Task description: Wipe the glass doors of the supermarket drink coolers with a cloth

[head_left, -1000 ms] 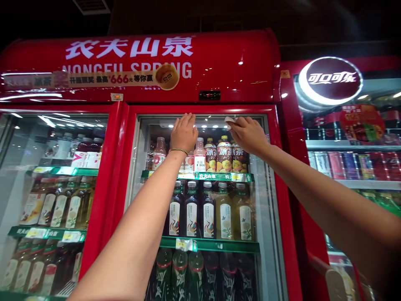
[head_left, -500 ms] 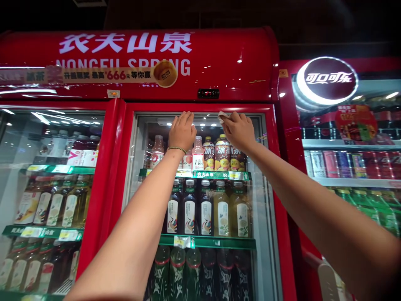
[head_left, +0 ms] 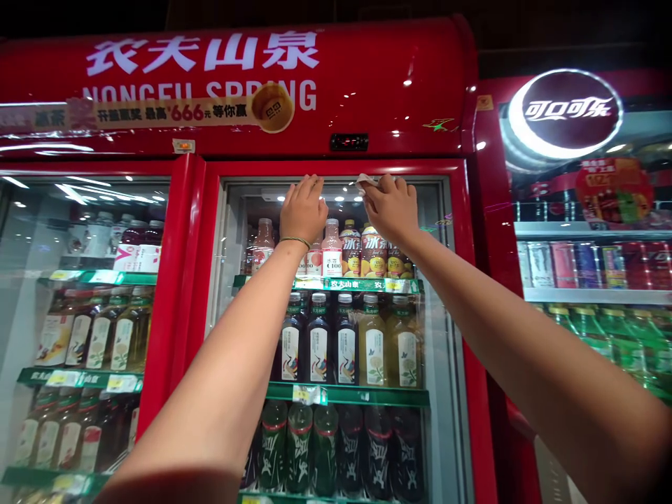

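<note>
One left hand is reaching up before the top of the glass door, fingers extended with narrow gaps, gripping nothing that I can make out; possibly it is lending balance, though whether the palm is touching the pane I cannot tell. Right hand, also by the door's top, is pinching a white wad, paper or cloth unclear; its bent fingers are probably keeping the wad flat against the glass. Behind the door, upper-shelf bottles are facing labels outward, presumably for reading through the pane. Left hand is hiding part of that row; right hand is covering much of the wad, so its full shape is escaping me. Low behind the door, dark bottles are sinking into shadow, lettering hard to read. Right of the door, a lit round sign is glaring. The door's foot is falling out of view.
</note>
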The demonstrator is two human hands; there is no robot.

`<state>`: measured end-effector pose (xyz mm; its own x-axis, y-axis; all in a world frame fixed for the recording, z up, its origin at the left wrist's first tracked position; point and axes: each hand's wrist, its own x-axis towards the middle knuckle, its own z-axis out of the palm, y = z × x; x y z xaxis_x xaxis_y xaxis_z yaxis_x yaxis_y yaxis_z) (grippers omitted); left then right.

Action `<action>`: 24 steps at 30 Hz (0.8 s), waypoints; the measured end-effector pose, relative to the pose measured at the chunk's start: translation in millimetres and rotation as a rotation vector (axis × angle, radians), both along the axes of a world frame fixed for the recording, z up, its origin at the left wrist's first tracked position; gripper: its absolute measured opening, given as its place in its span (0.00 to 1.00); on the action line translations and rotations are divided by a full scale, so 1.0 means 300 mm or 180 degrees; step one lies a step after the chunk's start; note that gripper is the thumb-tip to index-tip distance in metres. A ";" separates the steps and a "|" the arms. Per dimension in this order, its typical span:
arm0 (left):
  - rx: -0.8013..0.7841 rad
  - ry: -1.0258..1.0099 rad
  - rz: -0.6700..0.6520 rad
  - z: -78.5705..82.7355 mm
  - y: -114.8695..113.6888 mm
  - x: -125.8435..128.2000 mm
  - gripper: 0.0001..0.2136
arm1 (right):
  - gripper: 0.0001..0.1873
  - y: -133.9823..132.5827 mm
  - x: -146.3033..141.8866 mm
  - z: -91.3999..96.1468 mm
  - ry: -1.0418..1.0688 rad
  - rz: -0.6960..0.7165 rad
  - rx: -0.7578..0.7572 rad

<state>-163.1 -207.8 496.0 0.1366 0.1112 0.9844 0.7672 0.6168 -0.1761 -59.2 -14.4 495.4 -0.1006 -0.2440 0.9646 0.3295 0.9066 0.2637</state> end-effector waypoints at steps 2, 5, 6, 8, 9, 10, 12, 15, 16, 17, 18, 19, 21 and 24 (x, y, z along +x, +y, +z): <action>0.0001 -0.0012 0.0017 0.000 -0.001 0.001 0.26 | 0.27 0.011 0.010 -0.008 -0.0214 0.0008 0.0215; -0.0007 -0.0006 0.0011 0.000 -0.001 -0.001 0.26 | 0.26 0.034 0.028 -0.015 -0.0401 0.0009 0.0402; -0.0009 -0.0002 0.0010 0.001 -0.001 -0.002 0.26 | 0.26 0.034 0.028 -0.015 -0.0354 0.0006 0.0340; 0.0005 0.0019 0.0027 0.001 0.000 -0.006 0.26 | 0.26 0.022 0.017 -0.017 -0.0157 0.0007 0.0108; 0.0020 0.0037 0.0044 0.001 0.000 -0.008 0.26 | 0.27 0.013 0.010 -0.019 -0.0054 0.0012 -0.0009; 0.0037 0.0056 0.0063 0.002 0.000 -0.010 0.26 | 0.27 0.006 0.004 -0.022 0.0008 0.0020 -0.0078; 0.0058 0.0085 0.0104 0.001 0.000 -0.010 0.26 | 0.27 0.007 0.003 -0.030 -0.0048 0.0036 0.0002; 0.0040 0.0091 0.0117 0.001 0.000 -0.009 0.26 | 0.26 0.048 0.025 -0.029 -0.0303 0.0052 0.0340; 0.0031 0.0095 0.0106 0.000 0.000 -0.008 0.26 | 0.26 0.064 0.033 -0.024 -0.0321 0.0062 0.0369; 0.0028 0.0100 0.0091 0.000 0.000 -0.008 0.26 | 0.27 0.078 0.038 -0.016 -0.0280 0.0077 0.0330; 0.0030 0.0104 0.0077 0.000 0.000 -0.008 0.26 | 0.27 0.087 0.039 -0.008 -0.0195 0.0100 0.0247; 0.0037 0.0107 0.0065 0.000 0.000 -0.009 0.26 | 0.28 0.091 0.037 -0.001 -0.0086 0.0127 0.0147; 0.0051 0.0118 0.0048 0.001 0.001 -0.012 0.26 | 0.28 0.091 0.028 0.001 0.0079 0.0171 0.0032; 0.0062 0.0142 0.0024 0.002 0.002 -0.015 0.26 | 0.27 0.097 0.031 -0.017 -0.0077 0.0132 0.0276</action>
<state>-167.5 -207.1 496.5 0.1797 0.0933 0.9793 0.7542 0.6261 -0.1980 -50.0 14.8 490.3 -0.1118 -0.3310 0.9370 0.2846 0.8927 0.3493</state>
